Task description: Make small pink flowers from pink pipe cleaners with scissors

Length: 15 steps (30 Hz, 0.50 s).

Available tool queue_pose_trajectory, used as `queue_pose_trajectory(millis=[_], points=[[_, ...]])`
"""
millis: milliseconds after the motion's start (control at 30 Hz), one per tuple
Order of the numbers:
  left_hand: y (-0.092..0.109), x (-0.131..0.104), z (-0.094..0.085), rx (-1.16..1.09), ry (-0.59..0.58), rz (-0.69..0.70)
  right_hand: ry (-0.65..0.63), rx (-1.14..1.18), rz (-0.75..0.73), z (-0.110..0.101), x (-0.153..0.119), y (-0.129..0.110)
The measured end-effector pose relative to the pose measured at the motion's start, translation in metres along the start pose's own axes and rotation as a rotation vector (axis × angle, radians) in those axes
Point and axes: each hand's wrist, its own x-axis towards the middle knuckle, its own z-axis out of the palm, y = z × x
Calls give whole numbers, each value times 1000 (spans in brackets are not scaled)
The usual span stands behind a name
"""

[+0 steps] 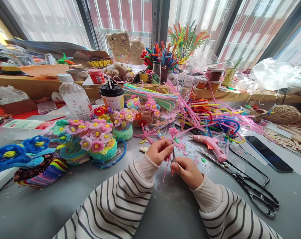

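Note:
My left hand (160, 152) pinches a thin pink pipe cleaner (166, 169), its lower end hanging below the fingers. Close beside it, my right hand (186, 169) is closed around small metal scissors (174, 154), with the blades pointing up toward the left fingertips. Most of the handle is hidden by the right fingers. Just above the hands is a fluffy pink piece (173, 131); I cannot tell whether it joins the held pipe cleaner. Pink fuzz clippings (181, 146) lie on the grey table (165, 212) behind the hands.
Pipe-cleaner flower pots (104, 151) stand at left, near a bottle (74, 98) and a lidded cup (112, 98). On the right lie a pink glue gun (211, 144), large black scissors (250, 189) and a phone (268, 152). Loose pipe cleaners (202, 114) are heaped behind.

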Motion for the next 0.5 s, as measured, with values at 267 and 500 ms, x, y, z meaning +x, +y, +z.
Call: queue_pose_trajectory(millis=[267,500], points=[[-1,0,-1,-9,-11,10,-38,149,-20,3,0,2],[1,1,-1,-39,-19,4,51,50,11,4,-1,-1]])
